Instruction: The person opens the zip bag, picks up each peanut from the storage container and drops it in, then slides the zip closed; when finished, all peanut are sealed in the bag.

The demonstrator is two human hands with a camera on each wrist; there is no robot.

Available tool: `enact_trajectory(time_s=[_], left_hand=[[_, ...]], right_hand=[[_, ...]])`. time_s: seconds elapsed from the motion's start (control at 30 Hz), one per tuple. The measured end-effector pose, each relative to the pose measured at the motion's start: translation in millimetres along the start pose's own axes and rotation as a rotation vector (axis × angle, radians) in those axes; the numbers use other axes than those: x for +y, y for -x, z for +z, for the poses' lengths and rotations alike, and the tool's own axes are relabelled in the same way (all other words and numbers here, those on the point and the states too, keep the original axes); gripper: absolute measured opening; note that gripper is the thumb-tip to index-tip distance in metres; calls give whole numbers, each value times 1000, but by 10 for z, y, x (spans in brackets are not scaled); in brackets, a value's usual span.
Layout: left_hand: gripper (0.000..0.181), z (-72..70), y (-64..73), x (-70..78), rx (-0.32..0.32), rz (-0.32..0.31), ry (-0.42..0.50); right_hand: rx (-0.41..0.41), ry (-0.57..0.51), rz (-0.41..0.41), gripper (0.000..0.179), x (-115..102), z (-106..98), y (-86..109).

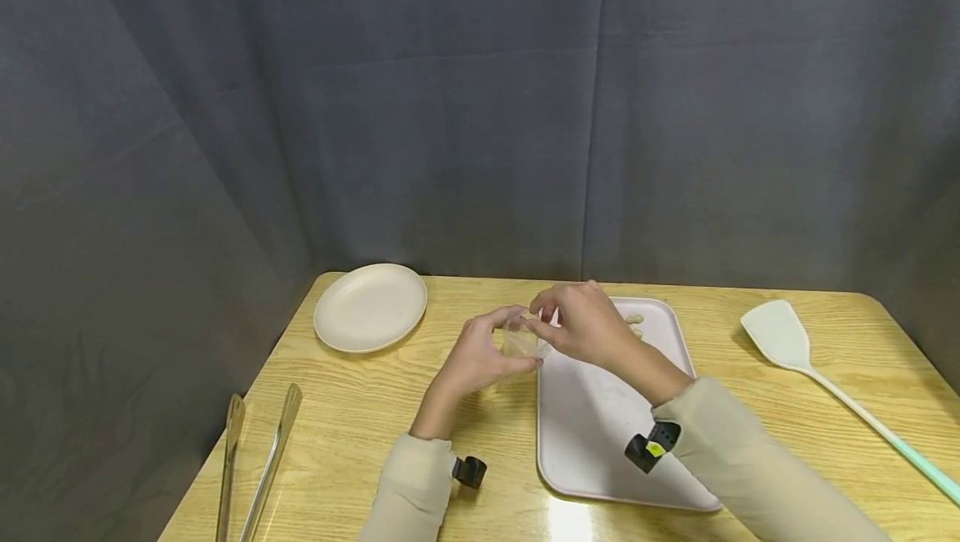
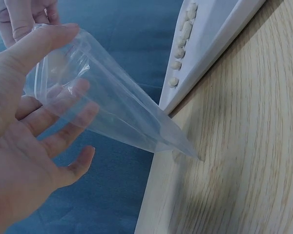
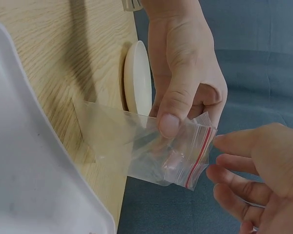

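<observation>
My left hand holds a clear zip bag with a red stripe along its mouth; the thumb lies on its near face. The bag hangs from the hand above the table, its mouth toward my right hand. The right fingers lie loosely bent at the bag's mouth, the uppermost fingertip at its edge, with nothing visible between them. Something pale and blurred shows through the bag near its mouth; I cannot tell what it is. Several peanuts lie in a row on the pale tray, under and beyond my right arm.
A round cream plate sits at the back left of the wooden table. Long metal tongs lie at the front left. On the right is a white spatula with a green handle end. Dark cloth hangs behind the table.
</observation>
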State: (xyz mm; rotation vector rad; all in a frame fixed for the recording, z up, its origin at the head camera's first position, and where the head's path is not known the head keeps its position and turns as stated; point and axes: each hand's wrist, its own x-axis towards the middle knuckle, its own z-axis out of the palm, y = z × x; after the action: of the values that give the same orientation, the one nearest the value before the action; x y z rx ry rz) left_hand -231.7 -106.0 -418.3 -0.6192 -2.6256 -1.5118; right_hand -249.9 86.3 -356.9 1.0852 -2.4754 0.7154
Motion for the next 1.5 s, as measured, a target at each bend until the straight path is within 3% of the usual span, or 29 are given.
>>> enact_trajectory(time_s=[0.37,0.6,0.8,1.13,1.27,1.5], left_hand=[[73,9,5,-2,-8,-16,2],[75,8,-7,-7,-4,-24,-8],[75,-20,-13,-19,14,-24,-12],[77,-66,-10,-51,14,-35,3],[74,-69,-12,-62,17,-35,10],[75,-57,-17,-83,9,-26,20]], right_hand=[[-16,-1,7,8,-7,-6,0],[-26,-7,74,7,75,-96,23],[-49,-13,197,9,332,-148,167],[-191,153,318,7,907,30,617],[-242,164,372,11,1019,92,703],[-256,165,394,11,1089,168,770]])
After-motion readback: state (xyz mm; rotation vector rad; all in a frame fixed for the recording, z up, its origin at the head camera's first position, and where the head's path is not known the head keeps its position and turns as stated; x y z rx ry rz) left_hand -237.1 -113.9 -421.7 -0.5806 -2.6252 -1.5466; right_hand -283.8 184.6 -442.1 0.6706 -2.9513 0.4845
